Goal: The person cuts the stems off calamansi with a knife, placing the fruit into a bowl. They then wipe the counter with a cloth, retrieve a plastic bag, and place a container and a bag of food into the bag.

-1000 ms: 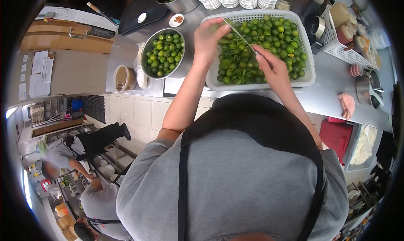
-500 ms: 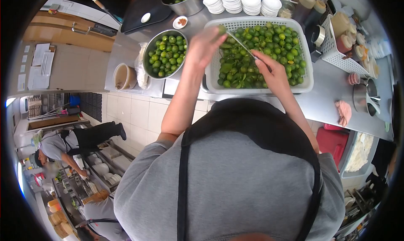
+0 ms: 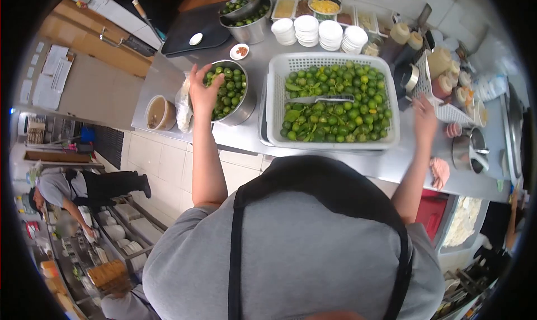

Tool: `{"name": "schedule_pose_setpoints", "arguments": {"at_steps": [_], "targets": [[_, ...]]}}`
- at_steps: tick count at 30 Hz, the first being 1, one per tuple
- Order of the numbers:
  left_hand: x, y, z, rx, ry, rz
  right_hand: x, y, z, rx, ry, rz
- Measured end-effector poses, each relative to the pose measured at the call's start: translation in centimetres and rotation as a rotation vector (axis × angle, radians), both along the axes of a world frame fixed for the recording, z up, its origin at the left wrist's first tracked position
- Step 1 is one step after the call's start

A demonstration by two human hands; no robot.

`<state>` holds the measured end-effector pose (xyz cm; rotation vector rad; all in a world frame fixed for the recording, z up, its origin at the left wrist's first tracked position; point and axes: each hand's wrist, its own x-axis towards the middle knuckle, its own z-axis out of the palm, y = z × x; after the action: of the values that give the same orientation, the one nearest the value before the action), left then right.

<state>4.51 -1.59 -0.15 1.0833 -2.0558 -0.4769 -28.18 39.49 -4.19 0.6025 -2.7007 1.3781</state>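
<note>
My left hand [image 3: 203, 93] is open over the left side of a metal pot [image 3: 250, 99] full of small green limes [image 3: 230, 93], thumb and fingers spread. Further right, a white perforated basket [image 3: 277, 127] holds many more limes [image 3: 347, 121] with some leaves. A knife [image 3: 319, 99] lies flat across the limes, its blade pointing left. My right hand [image 3: 425, 119] is beyond the basket's right side, away from the knife. Its fingers are slightly blurred and loosely apart, with nothing visible held.
White dish stacks [image 3: 306, 32] and another lime-filled pot [image 3: 251, 29] stand behind the basket. Sauce bottles in a white crate [image 3: 447, 110] stand at right, near a pink cloth [image 3: 439, 173]. A brown-liquid tub [image 3: 160, 113] sits left. Co-workers, one in a grey shirt [image 3: 55, 187], are at left.
The knife has left my right hand and rests on the limes. My right hand moved right, past the basket. My left hand moved from above the basket to the metal pot, its fingers spread.
</note>
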Motion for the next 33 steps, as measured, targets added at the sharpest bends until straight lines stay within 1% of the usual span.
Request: {"name": "schedule_pose_setpoints", "arguments": {"at_steps": [1, 2, 3, 4, 5, 6, 7, 8, 9, 10, 11, 12, 13, 14, 15, 16, 17, 18, 19, 20, 21, 22, 23, 24, 25, 27, 28, 29, 30, 32, 33], "targets": [[-0.1, 0.4, 0.0, 0.013, 0.012, -0.045, -4.6, 5.1, -4.4, 0.303, 0.249, -0.139], [-0.1, 0.7, -0.1, 0.023, 0.023, -0.083, -6.2, 9.2, -6.9, 0.563, 0.242, -0.317], [-0.4, 1.0, -0.1, -0.005, 0.012, -0.131, -8.3, 14.3, -10.4, 0.63, 0.229, -0.312], [-0.9, 1.9, 0.3, 0.021, 0.038, -0.162, -7.8, 17.2, -12.6, 0.782, 0.097, -0.418], [-1.5, 2.5, 0.3, 0.026, 0.055, -0.204, -6.3, 18.3, -13.2, 0.71, -0.097, -0.528], [-2.3, 3.1, 0.2, 0.013, 0.052, -0.233, -4.4, 18.4, -14.6, 0.969, 0.046, -0.537], [-3.3, 4.4, 0.7, 0.137, 0.119, -0.278, -1.9, 16.8, -13.0, 0.961, 0.112, -0.55], [-4.4, 4.7, 0.0, 0.166, 0.171, -0.382, -1.8, 17.3, -14.2, 1.045, 0.27, -0.536], [-5.2, 6.1, 0.7, 0.199, 0.147, -0.447, -4.2, 19.7, -18.1, 1.024, 0.372, -0.451], [-6.5, 6.3, -0.3, 0.159, 0.156, -0.546, -4.7, 18.7, -17.3, 1.009, 0.395, -0.427], [-7.6, 7.8, -0.5, 0.339, 0.273, -0.61, -5.1, 18.0, -16.4, 0.316, -0.006, -0.511], [-8.3, 9.2, 0.0, 0.409, 0.3, -0.697, -4.9, 16.9, -14.3, -0.373, -0.413, -0.53], [-9.5, 10.4, 0.1, 0.404, 0.266, -0.794, -4.5, 15.2, -11.4, -0.368, -0.411, -0.501], [-10.3, 11.8, 0.5, 0.428, 0.207, -0.845, -3.7, 12.6, -7.8, -0.489, -0.384, -0.337], [-11.5, 13.0, -0.1, 0.45, 0.23, -0.932, -2.4, 9.9, -4.4, -0.608, -0.358, -0.176], [-12.6, 14.2, -0.8, 0.4, 0.285, -1.053, -0.2, 6.7, -0.8, -0.757, -0.408, 0.033], [-13.6, 15.4, -1.0, 0.404, 0.253, -1.137, 2.3, 3.2, 2.0, -0.901, -0.454, 0.242], [-12.9, 16.9, 1.2, 0.809, 0.258, -1.161, 5.2, -0.3, 3.8, -0.963, -0.523, 0.428], [-13.6, 17.5, 0.6, 0.892, 0.333, -1.206, 7.1, -3.3, 5.0, -1.02, -0.589, 0.618], [-14.9, 17.8, -0.4, 0.972, 0.411, -1.251, 7.2, -5.6, 3.1, -0.942, -0.601, 0.648], [-15.8, 17.4, -1.5, 0.518, 0.315, -1.051, 9.3, -8.0, 2.0, -0.641, -0.42, 0.514], [-14.6, 17.4, 0.3, 0.449, 0.499, -1.004, 10.9, -9.8, 1.8, -0.536, -0.278, 0.55], [-14.2, 16.9, 0.9, 0.311, 0.441, -0.935, 11.1, -11.1, -0.8, -0.736, -0.344, 0.527], [-13.8, 16.6, 1.3, 0.182, 0.378, -0.859, 11.9, -12.0, -0.5, -0.835, -0.435, 0.49], [-13.1, 16.6, 1.5, 0.18, 0.379, -0.841, 11.4, -12.1, -1.7, -0.816, -0.435, 0.52], [-12.1, 16.7, 2.1, 0.092, 0.36, -0.792, 11.0, -12.4, -2.0, -0.798, -0.439, 0.565], [-11.9, 16.3, 2.1, 0.087, 0.359, -0.776, 10.5, -12.3, -1.8, -0.726, -0.487, 0.582], [-11.7, 15.8, 2.0, 0.374, 0.362, -0.794, 10.5, -12.4, -0.7, -0.651, -0.534, 0.598], [-11.5, 15.4, 1.9, 0.664, 0.364, -0.804, 11.0, -12.8, 0.6, -0.646, -0.539, 0.61], [-11.2, 14.1, 2.0, 1.03, 0.489, -0.901, 13.2, -13.6, 3.8, -0.806, -0.38, 0.546], [-11.4, 14.4, 2.0, 1.085, 0.559, -0.897, 14.8, -13.9, 5.7, -0.91, -0.437, 0.618]]}}
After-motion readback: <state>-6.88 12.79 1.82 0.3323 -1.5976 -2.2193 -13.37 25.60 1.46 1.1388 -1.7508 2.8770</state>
